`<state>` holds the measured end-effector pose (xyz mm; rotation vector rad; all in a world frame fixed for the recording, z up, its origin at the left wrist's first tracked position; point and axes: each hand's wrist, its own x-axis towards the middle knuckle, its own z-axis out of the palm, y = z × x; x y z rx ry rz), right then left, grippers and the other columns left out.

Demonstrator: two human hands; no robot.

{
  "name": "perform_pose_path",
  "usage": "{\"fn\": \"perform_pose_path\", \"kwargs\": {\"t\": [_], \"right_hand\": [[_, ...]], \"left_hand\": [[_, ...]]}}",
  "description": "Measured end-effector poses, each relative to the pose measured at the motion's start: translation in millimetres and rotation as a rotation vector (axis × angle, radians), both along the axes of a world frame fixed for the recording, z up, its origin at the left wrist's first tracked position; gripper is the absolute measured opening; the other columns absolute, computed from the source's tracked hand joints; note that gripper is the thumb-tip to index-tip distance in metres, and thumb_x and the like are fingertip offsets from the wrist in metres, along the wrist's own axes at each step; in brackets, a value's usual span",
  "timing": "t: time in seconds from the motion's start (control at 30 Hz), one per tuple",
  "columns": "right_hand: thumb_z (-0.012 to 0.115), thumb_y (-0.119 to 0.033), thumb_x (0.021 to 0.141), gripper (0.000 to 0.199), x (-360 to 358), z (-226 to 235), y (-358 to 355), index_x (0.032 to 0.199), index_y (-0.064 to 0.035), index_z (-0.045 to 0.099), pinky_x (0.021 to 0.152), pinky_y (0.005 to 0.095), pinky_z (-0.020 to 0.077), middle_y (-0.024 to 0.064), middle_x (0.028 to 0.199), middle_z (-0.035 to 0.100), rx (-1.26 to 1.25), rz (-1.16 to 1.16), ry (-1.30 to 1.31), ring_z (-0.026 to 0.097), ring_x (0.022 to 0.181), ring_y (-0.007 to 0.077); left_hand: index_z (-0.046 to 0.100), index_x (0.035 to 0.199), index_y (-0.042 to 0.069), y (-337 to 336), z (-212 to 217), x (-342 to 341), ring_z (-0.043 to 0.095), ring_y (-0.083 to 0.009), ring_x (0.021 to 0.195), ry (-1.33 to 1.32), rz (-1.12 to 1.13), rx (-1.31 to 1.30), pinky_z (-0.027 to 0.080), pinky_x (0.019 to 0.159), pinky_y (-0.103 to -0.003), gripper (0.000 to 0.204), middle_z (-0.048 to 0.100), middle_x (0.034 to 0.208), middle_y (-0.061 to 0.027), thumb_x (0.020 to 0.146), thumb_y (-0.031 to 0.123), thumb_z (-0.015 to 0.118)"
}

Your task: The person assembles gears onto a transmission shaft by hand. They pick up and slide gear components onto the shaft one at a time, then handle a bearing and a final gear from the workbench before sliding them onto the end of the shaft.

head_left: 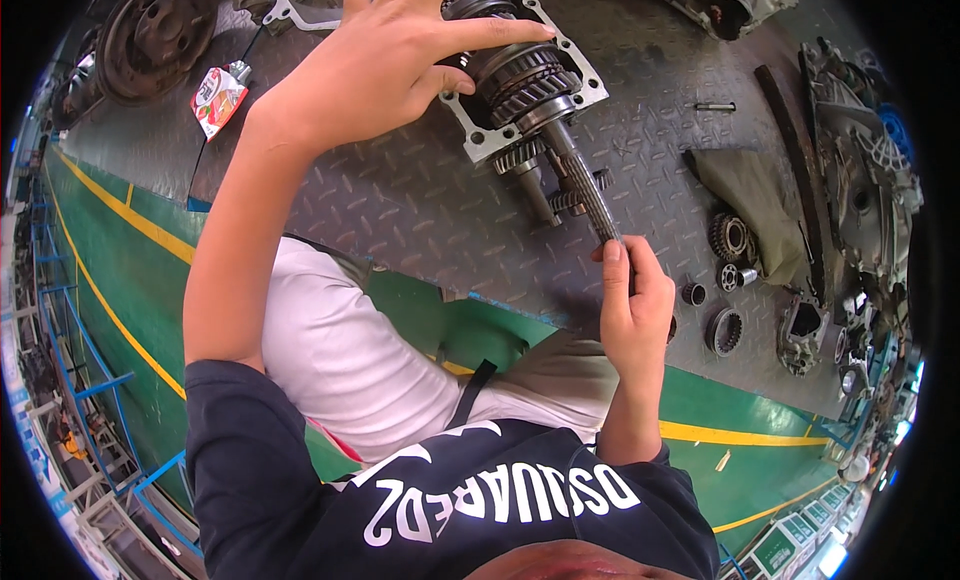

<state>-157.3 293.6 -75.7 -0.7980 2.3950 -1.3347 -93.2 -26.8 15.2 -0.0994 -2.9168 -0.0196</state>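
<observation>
A gearbox housing [483, 140] with a pale flange and bolt holes lies on the steel-plate bench, gears stacked inside it. From its near end a splined shaft [583, 180] slants out toward me. My right hand [637, 300] grips the shaft's free end between thumb and fingers. Over the housing's far left side spreads my left hand [385, 65], fingers apart, the index stretched across the gears to the flange's right edge. Below the housing a second, shorter shaft [535, 185] and a small gear [580, 195] show beside the splined shaft.
Right of the housing lie a dark cloth [745, 205], a loose gear [729, 237], a ring [724, 332] and a pin [715, 107]. Metal castings [860, 170] crowd the right edge. At left are a red-and-white packet [218, 100] and a rusty drum [155, 35].
</observation>
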Motion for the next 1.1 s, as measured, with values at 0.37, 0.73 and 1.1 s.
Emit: {"fn": "perform_pose_path", "kwargs": {"t": [0.37, 0.73, 1.1], "right_hand": [[0.066, -0.021, 0.109, 0.024, 0, 1, 0, 0.102, 0.0016, 0.067, 0.057, 0.0335, 0.0455, 0.0116, 0.067, 0.060, -0.018, -0.002, 0.009, 0.055, 0.057, 0.0181], [0.068, -0.023, 0.107, 0.022, 0, 2, 0, 0.103, -0.0007, 0.069, 0.056, 0.0370, 0.0462, 0.0125, 0.063, 0.060, -0.034, -0.003, -0.011, 0.060, 0.054, 0.0249], [0.069, -0.023, 0.106, 0.022, 0, 2, 0, 0.104, -0.0003, 0.068, 0.056, 0.0383, 0.0469, 0.0134, 0.063, 0.061, -0.036, 0.014, 0.003, 0.062, 0.054, 0.0301]], "left_hand": [[0.060, 0.153, 0.042, 9, 3, -4, 0.018, -0.0478, 0.162, -0.024, -0.041, 0.018, 0.016, 0.126, -0.070, 0.075, 0.032, 0.169, -0.0153, 0.088, 0.014, 0.083], [0.076, 0.135, 0.027, 12, -3, -9, 0.043, -0.0340, 0.154, 0.279, -0.017, -0.113, 0.029, 0.126, -0.055, 0.064, 0.058, 0.154, -0.0077, 0.077, 0.001, 0.080], [0.069, 0.146, 0.038, 14, -12, -2, 0.027, -0.0366, 0.162, 0.154, -0.029, -0.010, 0.016, 0.132, -0.056, 0.074, 0.042, 0.168, -0.0076, 0.083, 0.001, 0.076]]}}
